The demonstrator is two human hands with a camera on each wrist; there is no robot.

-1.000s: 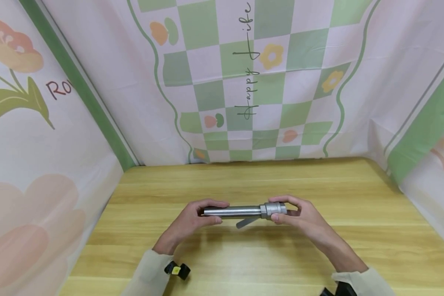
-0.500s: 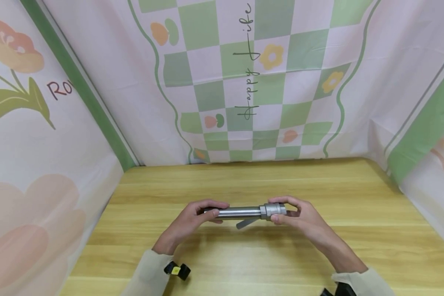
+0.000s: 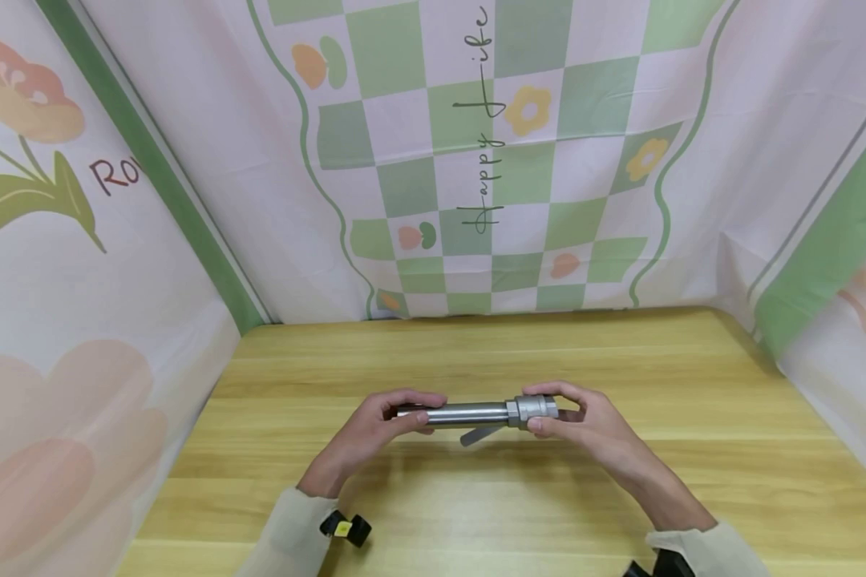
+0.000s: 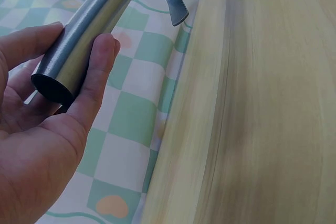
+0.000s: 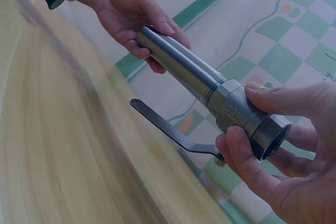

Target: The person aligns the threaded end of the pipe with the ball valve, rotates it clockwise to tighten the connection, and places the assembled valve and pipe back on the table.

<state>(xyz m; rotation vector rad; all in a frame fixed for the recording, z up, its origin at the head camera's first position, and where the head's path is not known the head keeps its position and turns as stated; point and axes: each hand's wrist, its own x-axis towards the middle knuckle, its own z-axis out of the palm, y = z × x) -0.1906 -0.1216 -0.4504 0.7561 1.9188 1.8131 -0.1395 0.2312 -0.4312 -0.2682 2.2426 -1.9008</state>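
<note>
A smooth steel pipe (image 3: 469, 413) lies level above the table, its right end set into a ball valve (image 3: 531, 409). My left hand (image 3: 370, 427) grips the pipe's free end, thumb on the near side and fingers round the far side. With thumb and fingers my right hand (image 3: 593, 418) holds the valve body at the other end. The right wrist view shows screw threads (image 5: 212, 88) on the pipe just outside the valve's hexagonal collar. From the valve's underside a flat lever handle (image 5: 163, 125) points back along the pipe. An open bore faces out at the pipe's left end (image 4: 52, 88).
Below the hands spreads a wood-grain table (image 3: 447, 497). A printed cloth with green checks (image 3: 462, 200) hangs along its back edge, and flowered cloths (image 3: 101, 320) flank the sides. Each wrist wears a dark strapped device, like the one on the left wrist (image 3: 346, 528).
My left thumb has shifted from below the pipe's near edge up onto its side. The right hand, the valve and the lever stay where they were.
</note>
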